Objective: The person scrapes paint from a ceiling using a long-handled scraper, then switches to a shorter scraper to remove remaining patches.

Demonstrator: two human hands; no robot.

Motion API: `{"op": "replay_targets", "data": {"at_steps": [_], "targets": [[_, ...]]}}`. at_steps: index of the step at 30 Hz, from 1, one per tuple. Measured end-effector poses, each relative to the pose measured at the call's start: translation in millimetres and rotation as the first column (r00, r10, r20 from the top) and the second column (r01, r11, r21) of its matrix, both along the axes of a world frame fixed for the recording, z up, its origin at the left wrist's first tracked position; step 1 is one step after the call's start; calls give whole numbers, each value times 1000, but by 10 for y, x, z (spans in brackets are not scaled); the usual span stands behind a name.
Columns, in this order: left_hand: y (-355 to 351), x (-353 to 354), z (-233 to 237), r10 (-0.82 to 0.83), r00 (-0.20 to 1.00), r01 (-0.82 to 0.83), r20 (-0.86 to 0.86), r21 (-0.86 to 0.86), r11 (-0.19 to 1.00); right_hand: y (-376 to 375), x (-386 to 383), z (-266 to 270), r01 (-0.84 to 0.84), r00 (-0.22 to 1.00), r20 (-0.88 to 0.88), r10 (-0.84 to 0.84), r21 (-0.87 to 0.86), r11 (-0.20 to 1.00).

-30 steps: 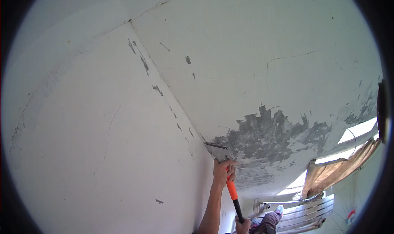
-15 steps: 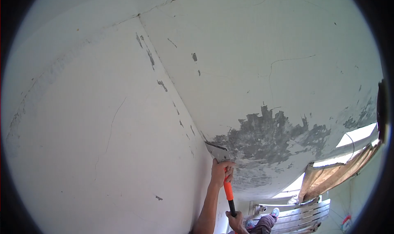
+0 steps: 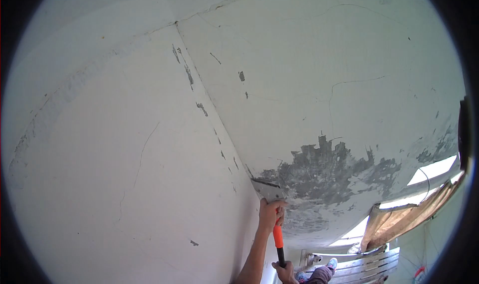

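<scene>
A long-handled wall scraper (image 3: 279,236) with a wide metal blade (image 3: 268,190) and an orange and black handle lies against the wall. The blade's edge is at the corner line, beside a large grey patch (image 3: 319,164) of bared wall. My left hand (image 3: 271,214) is closed round the handle just below the blade, its index finger reaching out to the right. Lower down, my right hand (image 3: 286,272) grips the black end of the handle, partly cut off by the frame's bottom edge.
Cracked white wall surfaces (image 3: 124,149) meet at a corner, with small grey chips along it. At lower right are a slatted wooden platform (image 3: 366,265), a shoe (image 3: 332,263) and trouser leg, a brown cloth (image 3: 399,224) by a bright opening, and a red object (image 3: 420,271).
The whole view has shifted slightly, so the walls and the scraper sit a little lower in it. Against the wall the blade is in nearly the same spot; both hands keep their hold.
</scene>
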State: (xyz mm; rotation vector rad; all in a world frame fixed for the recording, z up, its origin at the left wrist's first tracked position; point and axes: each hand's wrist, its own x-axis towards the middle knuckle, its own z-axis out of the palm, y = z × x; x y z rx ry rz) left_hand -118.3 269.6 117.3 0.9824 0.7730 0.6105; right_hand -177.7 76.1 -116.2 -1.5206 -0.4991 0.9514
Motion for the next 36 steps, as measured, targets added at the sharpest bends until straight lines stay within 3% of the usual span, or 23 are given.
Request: {"op": "replay_targets", "data": {"at_steps": [2, 5, 6, 7, 10, 12, 15, 17, 18, 22, 25, 27, 29, 30, 31, 33, 36], "targets": [[-75, 24, -133, 14, 1000, -14, -15, 5, 1000, -88, 7, -2, -10, 1000, 5, 10, -34, 999], [-68, 106, -38, 1, 1000, -1, -17, 14, 1000, -50, 43, -498, -21, 1000, -6, 21, -2, 1000], [-37, 157, 101, 44, 999, -43, -23, 37, 998, -39, 187, -141, -101, 991, -81, 102, 14, 995], [-48, 166, 154, 92, 995, -90, -28, 53, 994, 7, 250, 30, -78, 993, -84, 81, 35, 996], [-143, 206, 105, 154, 986, -149, -68, 74, 986, -97, 287, -181, -92, 995, -27, 91, -17, 996], [-208, 208, -1, 139, 987, -133, -76, 75, 988, -253, 248, -281, -162, 940, -294, 171, 54, 985], [-166, 265, -4, 108, 990, -102, -85, 76, 992, -275, 315, -237, -159, 960, -230, 156, 9, 987], [-140, 242, 77, 102, 994, -101, -34, 19, 995, -216, 332, -137, -121, 945, -302, 128, 43, 992], [-171, 221, 90, 88, 996, -86, -15, 74, 994, -251, 310, -106, -91, 944, -319, 85, -3, 996], [-302, 285, -12, 87, 993, -81, -77, 80, 994, -365, 335, -120, -166, 937, -320, 144, -44, 985], [-153, 287, 243, 72, 997, -73, 9, 74, 995, -204, 554, 609, -163, 937, -332, 112, -132, 978], [-151, 286, 177, 76, 995, -80, 58, 70, 994, -243, 589, 439, -212, 938, -289, 191, -42, 976], [-228, 305, 86, 79, 997, -80, 19, 58, 995, -344, 536, 264, -256, 868, -452, 207, -50, 965], [-238, 314, 116, 78, 996, -80, 32, 56, 995, -377, 482, 301, -243, 891, -412, 193, -73, 967], [-233, 303, 154, 67, 998, -67, 4, 53, 996, -358, 372, 284, -115, 927, -365, 84, -64, 991], [-192, 267, 198, 48, 998, -46, -41, 51, 998, -356, 403, 465, -75, 953, -300, 45, -89, 993], [-164, 247, 190, 18, 998, -20, 53, 44, 999, -424, 349, 184, -56, 963, -267, 39, -57, 997]]}}
